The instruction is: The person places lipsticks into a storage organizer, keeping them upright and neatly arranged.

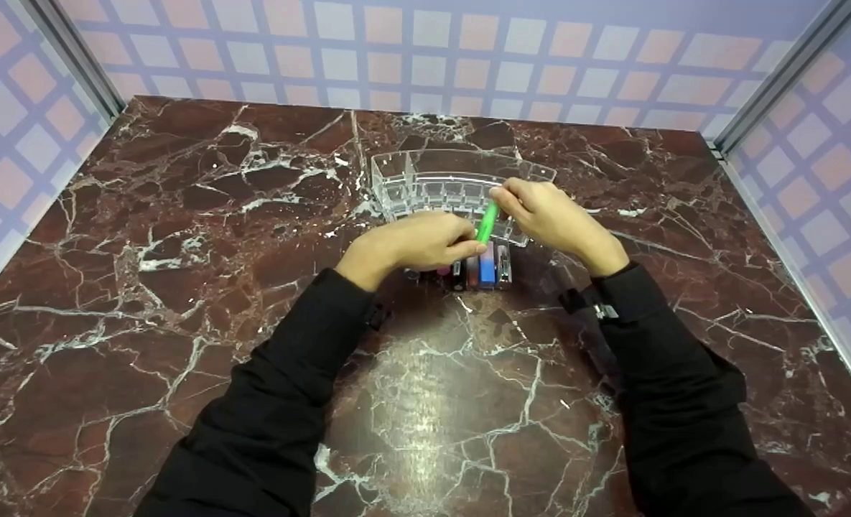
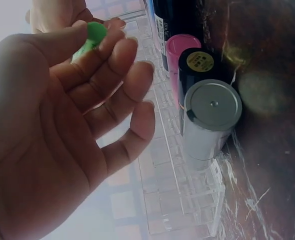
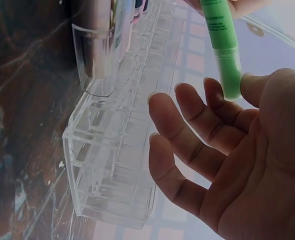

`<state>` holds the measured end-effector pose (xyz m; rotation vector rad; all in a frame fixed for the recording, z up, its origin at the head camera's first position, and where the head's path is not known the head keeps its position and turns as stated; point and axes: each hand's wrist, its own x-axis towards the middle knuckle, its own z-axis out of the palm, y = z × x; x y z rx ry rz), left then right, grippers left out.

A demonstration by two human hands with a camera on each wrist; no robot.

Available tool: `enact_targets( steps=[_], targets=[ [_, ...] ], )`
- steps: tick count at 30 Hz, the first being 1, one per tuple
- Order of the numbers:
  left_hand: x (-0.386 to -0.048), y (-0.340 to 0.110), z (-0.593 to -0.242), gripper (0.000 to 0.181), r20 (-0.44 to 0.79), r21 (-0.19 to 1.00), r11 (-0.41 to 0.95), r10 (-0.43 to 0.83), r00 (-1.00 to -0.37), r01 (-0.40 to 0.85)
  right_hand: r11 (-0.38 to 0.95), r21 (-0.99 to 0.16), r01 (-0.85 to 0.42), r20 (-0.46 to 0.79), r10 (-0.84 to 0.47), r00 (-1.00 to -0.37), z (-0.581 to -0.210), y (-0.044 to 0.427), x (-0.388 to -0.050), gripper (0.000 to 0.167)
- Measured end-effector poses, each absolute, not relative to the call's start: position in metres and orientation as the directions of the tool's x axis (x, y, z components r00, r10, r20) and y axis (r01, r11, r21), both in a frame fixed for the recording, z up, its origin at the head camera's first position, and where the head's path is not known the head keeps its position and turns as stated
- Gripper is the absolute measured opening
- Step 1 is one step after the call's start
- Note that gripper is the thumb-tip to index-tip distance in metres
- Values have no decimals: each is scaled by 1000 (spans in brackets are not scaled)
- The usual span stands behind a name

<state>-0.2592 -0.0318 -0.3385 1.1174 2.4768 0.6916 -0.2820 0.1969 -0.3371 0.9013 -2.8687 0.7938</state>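
Observation:
Above a clear acrylic makeup organizer (image 1: 389, 188), a slim green cosmetic tube (image 1: 487, 222) is held tilted between both hands. My left hand (image 1: 425, 240) pinches its lower end between thumb and index finger, the other fingers loosely bent. At the upper end, my right hand (image 1: 551, 219) pinches the tube with thumb and forefinger. The right wrist view shows small print on the green tube (image 3: 220, 30) and a seam near the end by my right thumb. Below the hands, several cosmetic tubes stand in a row, among them a blue-and-pink one (image 1: 487, 269).
In the left wrist view, a silver-capped tube (image 2: 213, 105), a black tube (image 2: 198, 62) and a pink one (image 2: 183, 45) line the organizer's near side. Dark red marbled tabletop (image 1: 181, 402) lies all around, with a checked panel (image 1: 425, 57) behind it.

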Motion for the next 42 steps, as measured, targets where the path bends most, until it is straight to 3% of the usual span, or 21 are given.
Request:
enact_targets(
  steps=[11, 42],
  targets=[
    [-260, -31, -341, 34, -125, 581, 567, 772, -624, 585, 661, -564, -495, 146, -511, -847, -338, 194, -281, 38],
    [-260, -28, -347, 33, -121, 553, 599, 746, -655, 580, 660, -558, -503, 146, -519, -842, -343, 193, -283, 41]
  ],
)
